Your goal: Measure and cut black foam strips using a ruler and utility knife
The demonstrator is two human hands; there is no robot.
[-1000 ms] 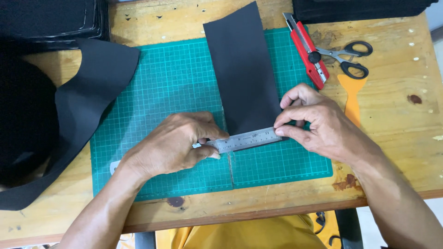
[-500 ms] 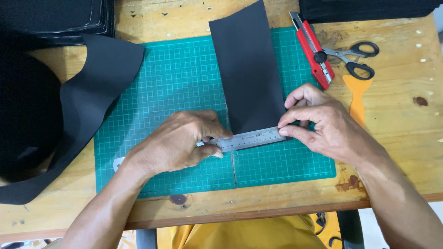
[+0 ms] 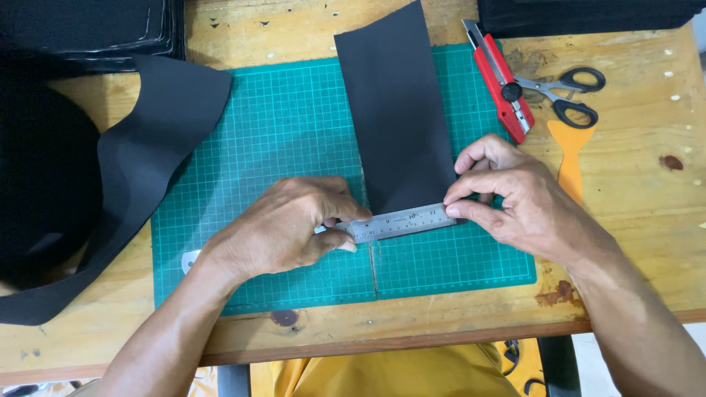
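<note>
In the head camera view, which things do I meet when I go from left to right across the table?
Curved black sheet → left hand → steel ruler → right hand → orange tool. The cutter and scissors overlap it.

One steel ruler [image 3: 401,222], one red utility knife [image 3: 500,81], one pair of scissors [image 3: 562,92], two hands.

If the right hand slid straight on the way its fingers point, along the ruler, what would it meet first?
The right hand points left along the steel ruler, over the lower edge of the black sheet. Going straight on, it would probably meet the left hand first, which presses the ruler's other end; the ruler between them looks bare.
</note>
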